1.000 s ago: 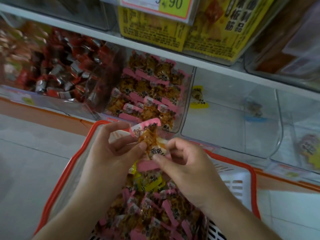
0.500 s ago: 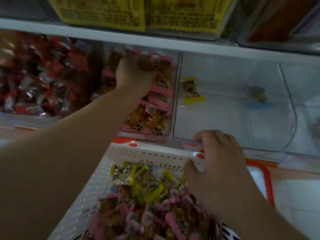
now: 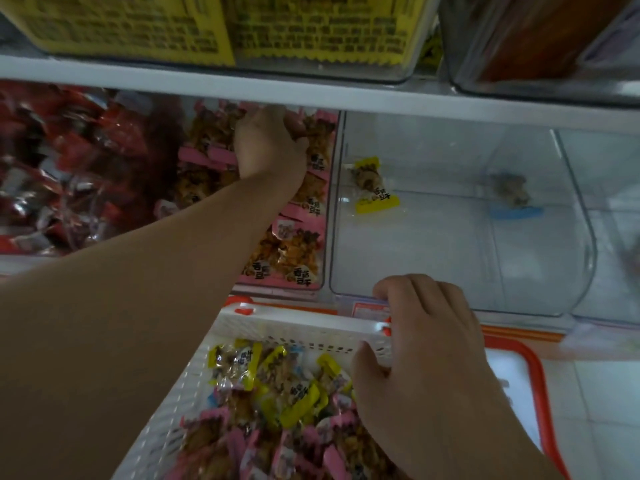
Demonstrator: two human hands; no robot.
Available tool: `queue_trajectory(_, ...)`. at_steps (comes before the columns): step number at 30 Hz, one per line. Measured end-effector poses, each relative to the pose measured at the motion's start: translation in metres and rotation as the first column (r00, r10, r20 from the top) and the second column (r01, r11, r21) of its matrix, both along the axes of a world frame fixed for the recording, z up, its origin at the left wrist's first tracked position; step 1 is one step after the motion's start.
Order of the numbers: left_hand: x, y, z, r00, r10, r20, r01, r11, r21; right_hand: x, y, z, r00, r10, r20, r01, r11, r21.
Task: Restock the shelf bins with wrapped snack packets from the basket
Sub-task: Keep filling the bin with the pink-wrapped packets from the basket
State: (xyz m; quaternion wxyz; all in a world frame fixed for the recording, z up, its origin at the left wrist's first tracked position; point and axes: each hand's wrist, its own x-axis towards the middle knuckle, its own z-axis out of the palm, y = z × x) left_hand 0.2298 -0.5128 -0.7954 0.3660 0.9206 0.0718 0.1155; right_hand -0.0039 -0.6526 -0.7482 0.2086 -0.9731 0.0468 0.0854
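While my left hand (image 3: pixel 268 143) grips pink packets (image 3: pixel 298 268) in their bin (image 3: pixel 325 202), my right hand (image 3: pixel 422 341) holds the still-loaded basket (image 3: pixel 301 329).

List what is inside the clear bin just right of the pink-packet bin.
The clear bin holds one yellow-wrapped packet near its back left. Otherwise bare floor shows. The shelf board above hides its rear edge.

- Pink-edged snack packets (image 3: pixel 298 251) with black print fill one clear bin (image 3: pixel 330 202).
- Yellow-edged packet (image 3: pixel 372 188) and blue-edged packet (image 3: pixel 514 199) lie in the clear neighbouring bin (image 3: pixel 571 271).
- White perforated basket (image 3: pixel 304 329), orange-red rim, holds pink and yellow packets.
- Red wrappers (image 3: pixel 69 168) at left.
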Motion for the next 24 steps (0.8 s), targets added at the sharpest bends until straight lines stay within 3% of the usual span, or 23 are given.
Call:
queue_trajectory(3, -0.001, 0.003, 0.002, 1.0, 0.028, -0.003, -0.028, 0.999, -0.039, 0.003, -0.001, 0.005, 0.994, 0.021, -0.105, -0.021, 1.0, 0.003)
queue_trajectory(7, -0.032, 0.018, 0.019, 0.999, -0.049, 0.007, 0.05, 0.996, -0.072, 0.003, -0.01, 0.003, 0.998, 0.026, -0.062, -0.023, 0.998, 0.056)
queue_trajectory(10, -0.07, 0.041, 0.039, 0.995, -0.103, 0.0, 0.103, 0.993, -0.052, 0.005, -0.019, 0.009, 0.997, -0.065, -0.04, 0.071, 0.983, 0.172)
queue_trajectory(16, -0.196, 0.088, 0.064, 0.989, 0.009, -0.146, -0.015, 0.999, -0.039, -0.012, -0.027, 0.03, 0.984, -0.152, 0.093, 0.103, 0.911, 0.399)
queue_trajectory(18, -0.233, 0.107, 0.061, 0.983, 0.043, -0.18, -0.039, 0.999, 0.025, -0.017, -0.026, 0.021, 0.996, -0.088, 0.01, 0.08, 0.943, 0.323)
queue_trajectory(21, -0.282, 0.133, 0.053, 0.968, 0.07, -0.24, -0.024, 0.982, 0.189, -0.027, -0.024, -0.013, 0.954, -0.004, -0.301, 0.024, 0.998, 0.063)
queue_trajectory(24, -0.313, 0.151, 0.043, 0.906, 0.08, -0.417, 0.018, 0.974, 0.226, -0.042, -0.021, -0.05, 0.886, 0.041, -0.461, -0.028, 0.999, 0.035)
